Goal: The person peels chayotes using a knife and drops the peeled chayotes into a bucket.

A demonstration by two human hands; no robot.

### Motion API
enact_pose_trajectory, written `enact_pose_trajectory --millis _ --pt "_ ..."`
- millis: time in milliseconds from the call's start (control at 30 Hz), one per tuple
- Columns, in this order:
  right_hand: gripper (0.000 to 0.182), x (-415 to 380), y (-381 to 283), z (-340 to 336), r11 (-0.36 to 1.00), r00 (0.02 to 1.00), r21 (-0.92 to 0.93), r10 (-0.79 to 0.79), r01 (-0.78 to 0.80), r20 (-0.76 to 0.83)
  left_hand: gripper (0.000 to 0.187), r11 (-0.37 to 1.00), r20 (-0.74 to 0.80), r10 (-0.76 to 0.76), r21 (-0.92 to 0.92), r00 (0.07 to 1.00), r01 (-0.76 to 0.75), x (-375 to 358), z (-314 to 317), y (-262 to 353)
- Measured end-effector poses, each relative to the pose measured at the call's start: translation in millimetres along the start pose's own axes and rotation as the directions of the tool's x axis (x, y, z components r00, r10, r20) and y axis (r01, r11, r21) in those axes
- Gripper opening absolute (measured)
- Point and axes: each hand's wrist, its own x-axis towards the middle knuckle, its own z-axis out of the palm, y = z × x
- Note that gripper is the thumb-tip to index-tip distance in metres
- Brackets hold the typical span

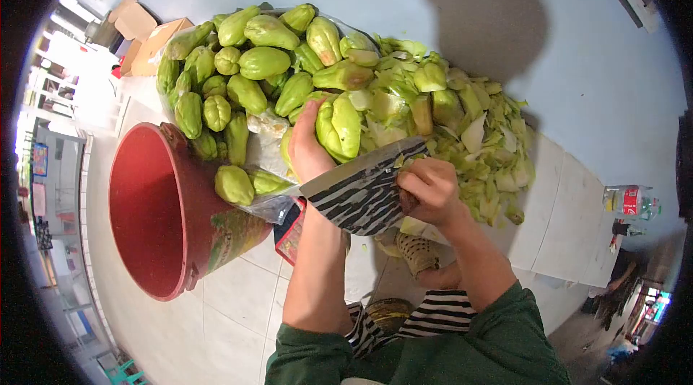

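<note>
Head view: left hand (309, 148), fingers curled round a squash (339, 129), should avoid the knife (361, 189) clenched in the right hand (431, 186).

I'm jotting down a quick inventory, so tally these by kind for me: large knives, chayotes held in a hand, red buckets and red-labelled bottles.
Large knife: 1, in the right hand
Held chayote: 1, in the left hand
Red bucket: 1
Red-labelled bottle: 1
Total: 4
</note>
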Motion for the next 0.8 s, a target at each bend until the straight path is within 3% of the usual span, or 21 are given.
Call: enact_pose_trajectory --millis 133,233,333,433,467,500,533,633,667,767,800 --pt "0.021 -1.4 -1.3 7.7 0.999 1.0 -0.032 -0.006 0.005 -0.031 0.038 0.983 0.028 -0.169 -0.073 0.985 0.17 -2.6 1.4 -0.4" --pt "0.021 -0.9 -2.4 9.5 0.999 0.999 -0.041 -0.014 0.012 -0.035 0.042 0.977 0.009 -0.194 -0.083 0.981 0.195 -1.9 0.6 -1.9" --pt "0.022 -0.6 -2.8 8.9 0.998 1.0 -0.053 -0.021 0.02 -0.018 0.042 0.993 -0.026 -0.115 0.014 0.993 0.115 2.6 -5.4 -8.2" --pt "0.02 -2.1 0.2 5.7 0.992 0.999 -0.122 0.034 -0.034 -0.002 0.04 0.975 0.052 -0.223 -0.013 0.973 0.224 -9.0 1.1 -0.4" --pt "0.02 -2.1 3.6 6.2 0.992 0.999 -0.124 0.038 -0.038 -0.002 0.036 0.969 0.041 -0.219 -0.108 0.975 0.222 -22.2 13.0 4.0" --pt "0.019 -1.1 9.1 7.8 0.98 0.985 -0.101 0.172 -0.17 0.009 0.033 0.955 0.031 -0.214 -0.202 0.976 0.215 -29.9 20.9 6.7" --pt "0.017 0.5 12.6 8.2 0.951 0.954 -0.081 0.3 -0.297 0.018 0.038 0.963 0.151 -0.161 -0.194 0.975 0.189 -17.1 7.6 -1.7" --pt "0.013 4.1 7.8 2.3 0.953 0.959 -0.123 0.282 -0.278 0.024 0.037 0.96 0.085 -0.178 -0.205 0.98 0.192 -23.7 14.1 5.6" --pt "0.013 3.7 9.8 3.5 0.952 0.958 -0.124 0.284 -0.279 0.024 0.033 0.96 -0.005 -0.187 -0.211 0.982 0.182 -25.3 23.0 7.3" --pt "0.012 -3.5 22.5 8.8 0.909 0.912 -0.091 0.41 -0.406 0.03 0.037 0.959 0.109 -0.234 -0.135 0.966 0.248 -20.6 8.3 10.2" --pt "0.013 -2.9 31.4 8.2 0.773 0.77 -0.081 0.634 -0.629 0.069 0.038 0.959 0.147 -0.241 -0.114 0.959 0.259 -17.8 5.7 11.7"
